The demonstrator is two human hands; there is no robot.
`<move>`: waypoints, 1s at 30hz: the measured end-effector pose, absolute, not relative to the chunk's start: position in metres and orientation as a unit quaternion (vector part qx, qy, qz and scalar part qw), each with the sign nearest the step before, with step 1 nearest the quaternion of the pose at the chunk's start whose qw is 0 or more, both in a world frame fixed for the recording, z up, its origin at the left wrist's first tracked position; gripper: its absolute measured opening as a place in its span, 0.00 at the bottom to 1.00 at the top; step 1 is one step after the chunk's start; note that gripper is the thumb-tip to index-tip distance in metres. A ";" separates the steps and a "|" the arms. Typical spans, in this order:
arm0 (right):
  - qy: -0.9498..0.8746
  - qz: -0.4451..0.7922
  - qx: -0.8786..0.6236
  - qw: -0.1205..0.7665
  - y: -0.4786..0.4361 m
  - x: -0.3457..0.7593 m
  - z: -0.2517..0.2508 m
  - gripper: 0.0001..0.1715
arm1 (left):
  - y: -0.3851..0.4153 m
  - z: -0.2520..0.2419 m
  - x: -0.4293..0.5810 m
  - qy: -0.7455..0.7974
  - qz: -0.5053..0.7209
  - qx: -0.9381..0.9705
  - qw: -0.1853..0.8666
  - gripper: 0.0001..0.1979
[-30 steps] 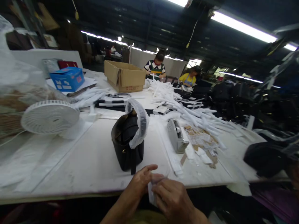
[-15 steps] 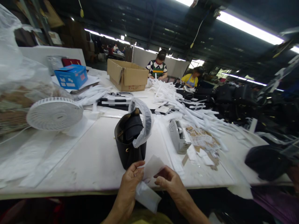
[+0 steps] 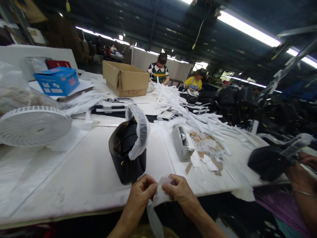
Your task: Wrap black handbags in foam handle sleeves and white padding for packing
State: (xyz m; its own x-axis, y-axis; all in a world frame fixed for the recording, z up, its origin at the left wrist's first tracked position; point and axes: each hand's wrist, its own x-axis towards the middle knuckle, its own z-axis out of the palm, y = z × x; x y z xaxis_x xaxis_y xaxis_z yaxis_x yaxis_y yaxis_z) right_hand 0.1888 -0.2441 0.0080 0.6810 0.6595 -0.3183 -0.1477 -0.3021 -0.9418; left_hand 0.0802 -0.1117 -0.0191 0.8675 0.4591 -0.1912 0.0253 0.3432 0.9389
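Note:
Between my hands is a thin, whitish translucent strip, perhaps paper or foam sheet, its lower end hanging past the table edge. My left hand pinches it on one side. On the other side, my right hand grips it between thumb and fingers. Just beyond my left hand a black handbag stands upright on the table, its top open. The bag's handle arches up, wrapped in clear-white plastic.
A tape dispenser stands right of the bag, near paper scraps and piled white strips. At left are a white fan and a blue box; a cardboard box is behind. A co-worker's arm handles a black bag at right.
My fingers have closed in on the strip, which now hangs narrower between them. The view has shifted right, and a co-worker's arm has come into sight at the right edge.

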 end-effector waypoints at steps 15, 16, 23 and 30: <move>-0.145 0.378 -0.707 0.581 -0.265 0.201 0.008 0.24 | -0.129 -0.035 0.105 0.131 0.061 0.563 0.814 0.22; -0.144 0.385 -0.703 0.581 -0.268 0.203 0.008 0.23 | -0.127 -0.035 0.105 0.152 0.068 0.566 0.807 0.22; -0.219 0.334 -0.861 0.314 -0.329 0.297 0.025 0.07 | -0.114 -0.049 0.093 0.200 0.081 0.577 0.788 0.27; -0.171 0.182 -0.947 0.202 -0.338 0.407 0.026 0.05 | -0.120 -0.052 0.087 0.157 0.045 0.551 0.818 0.28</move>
